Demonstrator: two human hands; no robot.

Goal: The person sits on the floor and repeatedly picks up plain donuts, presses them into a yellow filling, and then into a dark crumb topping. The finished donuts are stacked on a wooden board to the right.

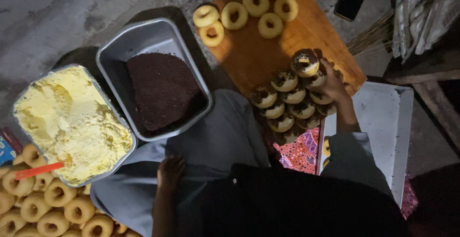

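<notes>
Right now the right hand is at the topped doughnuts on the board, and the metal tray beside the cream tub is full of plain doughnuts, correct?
Not quite. In the head view, the right hand is at the topped doughnuts on the board, but the metal tray beside the cream tub holds dark chocolate sprinkles.

We're stretching our right hand [331, 84] forward, fingers curled, while our left hand [170, 169] is resting low, relaxed.

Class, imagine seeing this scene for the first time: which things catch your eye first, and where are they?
The pale yellow cream tray glows at the left, beside the grey pan of dark chocolate sprinkles. At the right, the right hand touches the chocolate-topped doughnuts on the wooden board.
</notes>
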